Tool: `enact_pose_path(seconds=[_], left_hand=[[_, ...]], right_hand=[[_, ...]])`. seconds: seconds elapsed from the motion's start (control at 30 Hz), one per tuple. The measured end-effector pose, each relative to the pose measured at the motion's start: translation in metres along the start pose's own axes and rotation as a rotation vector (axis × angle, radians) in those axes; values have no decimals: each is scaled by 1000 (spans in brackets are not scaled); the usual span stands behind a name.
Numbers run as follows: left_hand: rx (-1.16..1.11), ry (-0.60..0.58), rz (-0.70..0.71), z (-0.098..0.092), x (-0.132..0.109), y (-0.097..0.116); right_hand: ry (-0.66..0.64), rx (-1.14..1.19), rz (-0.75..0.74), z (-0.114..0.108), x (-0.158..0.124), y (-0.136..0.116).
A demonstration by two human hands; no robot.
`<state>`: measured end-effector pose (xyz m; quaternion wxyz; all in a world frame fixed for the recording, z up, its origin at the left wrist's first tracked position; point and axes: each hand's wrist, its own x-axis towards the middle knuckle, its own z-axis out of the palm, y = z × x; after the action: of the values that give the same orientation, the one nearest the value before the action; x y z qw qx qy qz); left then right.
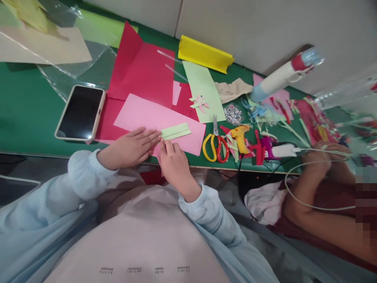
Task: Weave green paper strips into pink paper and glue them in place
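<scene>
A folded light green paper strip (pixel 176 131) lies on a pink sheet of paper (pixel 141 110) near the table's front edge. My left hand (pixel 132 146) rests flat, fingers stretched out and tips touching the strip's left end. Curled beside it, my right hand (pixel 173 159) pinches at the near left corner of the strip; its fingertips partly hide that end. Under the pink sheet are red sheets (pixel 147 72). Just right of the sheet lie scissors (pixel 216 143) with yellow and red handles.
A phone (pixel 80 113) lies at left, near clear plastic wrapping (pixel 55 78). Rightward are a yellow glue gun (pixel 242 137), paper scraps, a bead container (pixel 233 114) and a bottle (pixel 279 76). Another person's hands (pixel 326 155) are at the far right, by a white cable.
</scene>
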<state>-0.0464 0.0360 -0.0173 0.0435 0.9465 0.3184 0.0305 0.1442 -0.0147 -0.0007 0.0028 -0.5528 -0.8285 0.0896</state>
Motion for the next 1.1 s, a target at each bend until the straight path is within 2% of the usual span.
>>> enact_pose_path(seconds=[0.13,0.23,0.3,0.33,0.4,0.47,0.53,0.6,0.67,0.7,0.77,0.83,0.9,1.0,1.1], left_hand=[[-1,9,36,4,-2,-2],[4,11,42,3,-1,-3],[6,19,42,2,-1,-3],[9,22,44,2,-1,-3],[21,27,52,2,0,-3],[38,25,60,2,0,-3],[48,22,65,1,0,-3],[48,16,64,1,1,-3],[48,15,61,1,1,-3],[52,16,62,1,1,-3],[62,19,67,1,1,-4],[65,18,70,2,1,-4],[59,10,70,2,1,-4],[53,5,69,3,1,-5],[43,18,70,3,1,-6]], right_hand=[[102,124,20,-1,-9,8],[272,365,67,-11,-26,22],[313,552,148,-14,-42,33],[284,618,205,-14,-50,38],[136,700,353,-7,-66,46],[-50,819,439,7,-77,50],[-196,1043,514,25,-82,48],[-213,1395,593,42,-81,40],[-110,1705,615,55,-76,28],[-60,1823,638,60,-73,21],[-53,1962,659,65,-66,8],[-45,2026,698,68,-61,-3],[34,2016,733,70,-55,-11],[194,1905,762,73,-49,-20],[294,1805,794,75,-47,-24]])
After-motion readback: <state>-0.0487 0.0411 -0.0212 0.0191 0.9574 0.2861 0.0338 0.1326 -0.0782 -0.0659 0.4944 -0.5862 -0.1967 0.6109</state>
